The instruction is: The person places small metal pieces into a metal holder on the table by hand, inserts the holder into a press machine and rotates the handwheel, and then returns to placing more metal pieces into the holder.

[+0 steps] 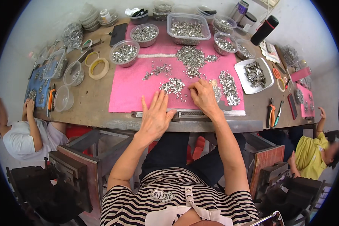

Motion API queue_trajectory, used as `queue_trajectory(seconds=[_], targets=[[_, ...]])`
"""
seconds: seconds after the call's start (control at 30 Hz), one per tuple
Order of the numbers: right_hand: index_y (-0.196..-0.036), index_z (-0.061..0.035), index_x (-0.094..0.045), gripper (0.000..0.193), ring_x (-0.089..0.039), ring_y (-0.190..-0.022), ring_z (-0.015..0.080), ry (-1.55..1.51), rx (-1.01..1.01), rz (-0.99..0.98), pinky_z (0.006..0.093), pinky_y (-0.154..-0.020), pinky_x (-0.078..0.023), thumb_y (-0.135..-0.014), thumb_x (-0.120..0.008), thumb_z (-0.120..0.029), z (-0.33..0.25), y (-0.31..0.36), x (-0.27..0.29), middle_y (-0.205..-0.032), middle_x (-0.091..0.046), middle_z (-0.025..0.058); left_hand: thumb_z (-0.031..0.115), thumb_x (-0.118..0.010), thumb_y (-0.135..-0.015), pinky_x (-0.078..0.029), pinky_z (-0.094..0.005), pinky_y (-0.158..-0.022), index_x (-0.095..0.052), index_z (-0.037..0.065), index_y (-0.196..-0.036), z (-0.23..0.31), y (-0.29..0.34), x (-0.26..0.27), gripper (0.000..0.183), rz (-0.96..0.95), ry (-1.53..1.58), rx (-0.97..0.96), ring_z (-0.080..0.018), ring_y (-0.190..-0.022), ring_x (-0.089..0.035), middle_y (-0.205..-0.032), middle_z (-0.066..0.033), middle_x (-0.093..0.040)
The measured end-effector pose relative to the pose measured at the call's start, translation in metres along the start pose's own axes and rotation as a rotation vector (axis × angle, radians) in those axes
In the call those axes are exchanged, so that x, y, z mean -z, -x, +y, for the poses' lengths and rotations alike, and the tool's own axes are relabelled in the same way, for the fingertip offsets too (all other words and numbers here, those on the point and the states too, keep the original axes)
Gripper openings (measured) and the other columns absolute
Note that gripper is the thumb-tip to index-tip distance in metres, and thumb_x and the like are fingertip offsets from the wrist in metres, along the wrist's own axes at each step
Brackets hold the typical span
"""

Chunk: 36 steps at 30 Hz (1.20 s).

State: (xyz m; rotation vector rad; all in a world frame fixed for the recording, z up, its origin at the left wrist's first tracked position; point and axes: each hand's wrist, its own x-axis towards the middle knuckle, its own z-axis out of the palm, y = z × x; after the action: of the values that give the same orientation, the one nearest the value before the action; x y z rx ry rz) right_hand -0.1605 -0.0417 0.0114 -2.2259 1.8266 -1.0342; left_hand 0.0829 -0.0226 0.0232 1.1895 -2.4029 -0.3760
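Observation:
My left hand [154, 116] lies palm down with its fingers stretched out, their tips at the near edge of a small pile of shiny silver metal pieces [173, 85]. Just right of that pile, my right hand [205, 98] is curled with thumb and forefinger drawn together low over the pink mat [126, 88]. Whatever is in that pinch is too small to make out. A long slotted metal bar [192, 114] runs along the table's front edge, below both hands. Beyond the hands a larger heap of silver pieces [191, 58] is spread, and another long heap [229, 88] lies to the right.
Clear tubs of metal pieces [187, 39] stand at the back. A white tray [240, 77] of darker pieces sits right, near pliers [270, 115] and orange-handled scissors [278, 77]. Tape rolls [99, 69] lie left. Two people sit at the table's sides, one left [22, 139], one right [310, 156].

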Motion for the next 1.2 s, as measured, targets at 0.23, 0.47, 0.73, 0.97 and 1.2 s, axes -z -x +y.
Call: queue_trajectory(seconds=[0.23, 0.47, 0.73, 0.97, 1.2], targets=[[-0.094, -0.0049, -0.071, 0.010, -0.060, -0.090, 0.0317, 0.009, -0.014, 0.008, 0.0450, -0.080, -0.045, -0.085, -0.071, -0.006, -0.002, 0.000, -0.002, -0.091, -0.063, 0.0123, 0.032, -0.057, -0.104, -0.015, -0.0693, -0.119, -0.060, -0.001, -0.137, 0.013, -0.006, -0.003, 0.047, 0.025, 0.145, -0.111, -0.0365, -0.142, -0.047, -0.148, -0.0214, -0.054], [-0.089, -0.0049, -0.067, 0.008, -0.060, -0.091, 0.0310, 0.168, 0.082, -0.001, 0.0442, -0.082, -0.044, -0.082, -0.071, -0.006, -0.011, -0.004, 0.001, -0.090, -0.061, 0.0118, 0.015, -0.075, -0.087, -0.034, -0.0440, -0.095, -0.072, 0.011, -0.095, -0.031, -0.014, 0.017, 0.009, 0.351, 0.099, 0.080, -0.0221, -0.084, -0.058, -0.090, -0.0017, -0.066], [-0.092, -0.0045, -0.063, 0.011, -0.058, -0.087, 0.0292, 0.001, 0.066, -0.034, 0.0427, -0.080, -0.042, -0.084, -0.069, -0.004, -0.026, 0.015, 0.033, -0.088, -0.059, 0.0108, 0.016, -0.077, -0.086, -0.033, -0.0471, -0.100, -0.073, 0.013, -0.095, -0.027, -0.026, 0.010, 0.010, 0.236, 0.087, 0.018, -0.0215, -0.089, -0.058, -0.086, -0.0004, -0.063], [-0.093, -0.0017, -0.061, 0.015, -0.059, -0.085, 0.0285, -0.197, 0.064, -0.129, 0.0382, -0.080, -0.044, -0.082, -0.071, 0.002, -0.037, 0.056, 0.049, -0.090, -0.059, 0.0107, 0.017, -0.074, -0.089, -0.032, -0.0533, -0.103, -0.072, 0.014, -0.095, -0.035, -0.038, 0.004, 0.007, 0.208, 0.041, -0.130, -0.0230, -0.092, -0.057, -0.088, -0.0024, -0.060], [-0.091, -0.0039, -0.060, 0.018, -0.056, -0.084, 0.0276, -0.071, 0.185, -0.058, 0.0398, -0.077, -0.042, -0.078, -0.073, 0.002, -0.045, 0.060, 0.041, -0.089, -0.057, 0.0087, 0.014, -0.071, -0.091, -0.032, -0.0539, -0.103, -0.067, 0.011, -0.094, -0.037, -0.038, 0.007, 0.006, 0.177, -0.004, -0.181, -0.0238, -0.095, -0.058, -0.091, -0.0020, -0.061]])
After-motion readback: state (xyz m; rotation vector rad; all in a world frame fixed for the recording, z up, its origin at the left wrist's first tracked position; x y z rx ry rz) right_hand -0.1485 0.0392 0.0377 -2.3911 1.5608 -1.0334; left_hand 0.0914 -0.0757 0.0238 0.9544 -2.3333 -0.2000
